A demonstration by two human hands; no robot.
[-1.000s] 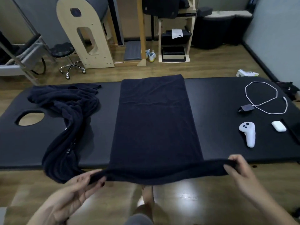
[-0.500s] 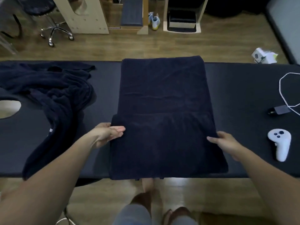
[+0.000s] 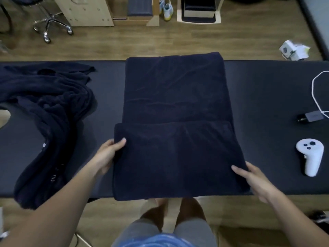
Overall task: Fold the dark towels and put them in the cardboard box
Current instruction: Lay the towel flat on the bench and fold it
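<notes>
Dark towel (image 3: 175, 122) lies flat across the black padded table (image 3: 267, 97), long axis running from near edge to far edge; near end doubled back over itself, fold edge crosswise. Table stands on wood flooring; a stool base and pale wooden furniture beyond its far side. Crumpled towels (image 3: 48, 122) left of the flat towel, white controller (image 3: 310, 158) right of it. Left hand (image 3: 106, 156) pinches the folded layer's left edge; right hand (image 3: 252, 179) grips its near right corner.
</notes>
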